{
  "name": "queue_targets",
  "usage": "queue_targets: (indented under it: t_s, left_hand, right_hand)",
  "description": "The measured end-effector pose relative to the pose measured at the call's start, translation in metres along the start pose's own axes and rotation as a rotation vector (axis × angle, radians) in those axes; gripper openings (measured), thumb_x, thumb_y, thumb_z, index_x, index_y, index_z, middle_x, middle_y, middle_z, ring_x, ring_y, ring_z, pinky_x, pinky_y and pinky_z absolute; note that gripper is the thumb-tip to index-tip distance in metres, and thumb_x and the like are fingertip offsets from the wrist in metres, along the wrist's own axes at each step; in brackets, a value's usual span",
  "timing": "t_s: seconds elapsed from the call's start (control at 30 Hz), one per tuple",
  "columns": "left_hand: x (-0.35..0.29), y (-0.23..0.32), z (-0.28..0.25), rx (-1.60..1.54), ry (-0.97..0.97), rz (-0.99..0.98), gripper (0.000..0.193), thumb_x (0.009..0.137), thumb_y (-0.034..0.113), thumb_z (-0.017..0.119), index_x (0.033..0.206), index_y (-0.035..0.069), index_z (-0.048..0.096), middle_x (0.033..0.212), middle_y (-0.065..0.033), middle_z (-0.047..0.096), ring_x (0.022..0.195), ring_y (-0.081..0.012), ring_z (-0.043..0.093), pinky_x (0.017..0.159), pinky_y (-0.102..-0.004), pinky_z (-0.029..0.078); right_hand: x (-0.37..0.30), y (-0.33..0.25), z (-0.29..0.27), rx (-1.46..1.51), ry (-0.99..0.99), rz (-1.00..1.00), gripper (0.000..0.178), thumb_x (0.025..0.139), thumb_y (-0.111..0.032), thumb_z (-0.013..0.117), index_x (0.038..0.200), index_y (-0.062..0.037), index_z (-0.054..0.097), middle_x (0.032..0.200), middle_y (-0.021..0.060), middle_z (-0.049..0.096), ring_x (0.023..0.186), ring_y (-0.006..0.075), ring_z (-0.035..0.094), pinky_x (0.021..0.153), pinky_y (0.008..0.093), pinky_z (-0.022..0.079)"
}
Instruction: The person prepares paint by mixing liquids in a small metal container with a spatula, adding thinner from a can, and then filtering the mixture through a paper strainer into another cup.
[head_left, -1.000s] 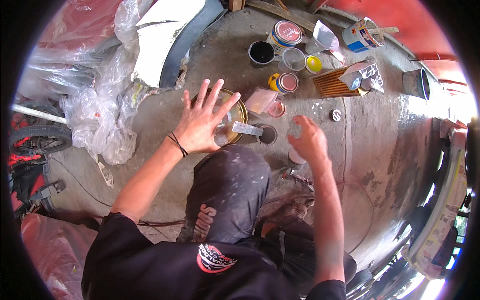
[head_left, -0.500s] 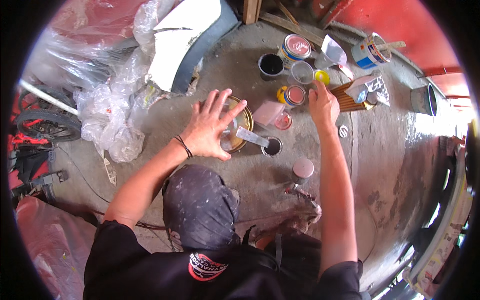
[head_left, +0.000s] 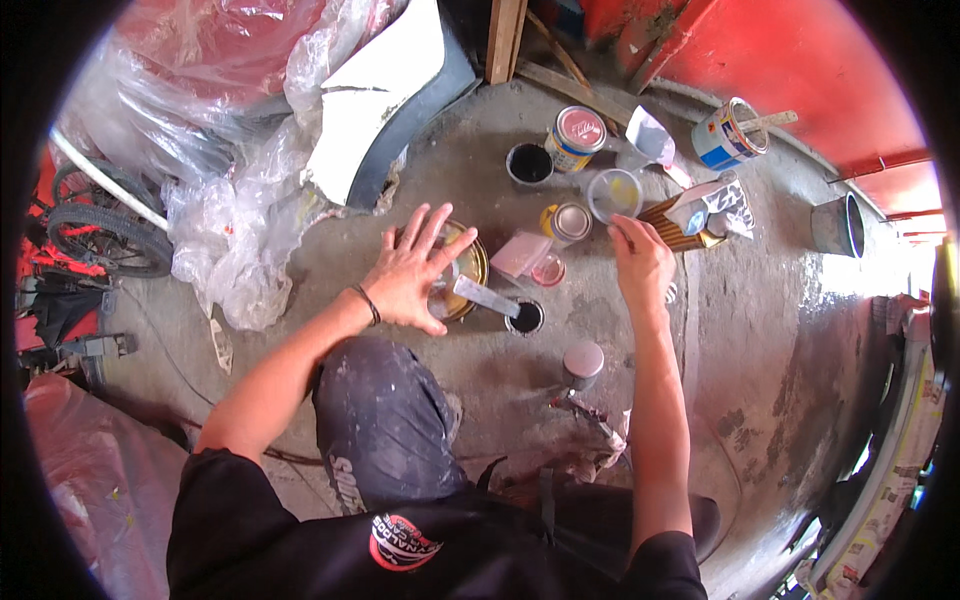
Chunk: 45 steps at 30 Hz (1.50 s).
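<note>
My left hand is spread wide over a round, gold-rimmed can, covering much of its top. Ahead and to the right, the fingers of my right hand are pinched at the near rim of a clear plastic cup; the exact grip is partly hidden. A yellow patch shows through the cup. Left of the cup stands a small yellow tin. Between my hands, a pale flat strip leans on a small pot of dark liquid, beside a pinkish translucent piece.
Farther off stand a cup of black liquid, a large lidded can and an open can with a stick. A spray gun lies nearer me. Plastic sheeting and a white panel are at left.
The clear cup has shifted right and nearer, over where the yellow round thing showed. My right hand has drawn slightly nearer. My left hand remains spread over the can; the view has shifted slightly.
</note>
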<state>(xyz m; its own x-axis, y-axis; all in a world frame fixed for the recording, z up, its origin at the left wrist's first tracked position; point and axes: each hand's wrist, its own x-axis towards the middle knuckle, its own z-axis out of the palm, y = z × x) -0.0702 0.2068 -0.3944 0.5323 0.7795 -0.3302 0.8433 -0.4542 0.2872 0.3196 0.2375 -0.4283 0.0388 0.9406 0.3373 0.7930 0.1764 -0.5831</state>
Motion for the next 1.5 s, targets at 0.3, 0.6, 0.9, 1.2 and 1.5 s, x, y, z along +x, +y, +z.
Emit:
queue_targets:
  t_s: [0.3,0.6,0.9,1.2,1.5]
  left_hand:
    - [0.008,-0.012,0.002,0.116,-0.148,0.029,0.173,0.05,0.069,0.104,0.179,0.036,-0.007,0.184,-0.0223,-0.017,0.169,-0.0533,-0.01,0.124,-0.0781,0.022]
    - [0.007,0.018,-0.02,0.119,-0.289,-0.19,0.178,0.047,0.055,0.11,0.179,0.039,-0.008,0.185,-0.0158,-0.022,0.17,-0.05,-0.013,0.126,-0.0804,0.021]
    - [0.006,0.054,-0.018,0.085,-0.243,-0.397,0.171,0.052,0.03,0.112,0.175,0.054,-0.004,0.188,-0.0064,-0.015,0.172,-0.0437,-0.002,0.129,-0.0759,0.026]
    - [0.012,0.052,-0.012,0.133,-0.24,-0.445,0.173,0.049,0.027,0.112,0.173,0.06,-0.003,0.189,-0.0013,-0.009,0.173,-0.037,0.0,0.132,-0.0709,0.029]
    - [-0.007,0.065,-0.004,0.16,-0.126,-0.474,0.154,0.058,0.025,0.109,0.176,0.054,0.014,0.189,-0.0071,0.008,0.173,-0.0364,0.014,0.13,-0.0704,0.025]
  right_hand:
    - [-0.126,0.015,-0.022,-0.094,-0.332,0.395,0.022,0.095,-0.028,0.08,0.111,-0.0147,0.085,0.11,0.0134,0.082,0.098,0.0379,0.079,0.086,0.0476,0.061]
    - [-0.133,0.03,0.001,-0.04,-0.47,0.23,0.024,0.096,-0.026,0.077,0.115,-0.0132,0.085,0.108,0.0136,0.084,0.101,0.0369,0.08,0.09,0.0472,0.062]
    - [-0.134,0.037,-0.008,-0.223,-0.578,0.087,0.074,0.09,-0.03,0.085,0.157,-0.0222,0.056,0.11,0.0177,0.083,0.101,0.0427,0.079,0.089,0.0538,0.062]
    - [-0.115,-0.024,-0.018,-0.11,-0.461,-0.105,0.053,0.09,-0.022,0.085,0.14,-0.0129,0.068,0.108,0.0127,0.08,0.096,0.0368,0.078,0.083,0.0512,0.061]
    - [-0.072,-0.081,0.071,0.193,-0.412,-0.41,0.055,0.085,-0.025,0.09,0.134,-0.0109,0.07,0.105,0.0124,0.08,0.094,0.0371,0.078,0.084,0.049,0.062]
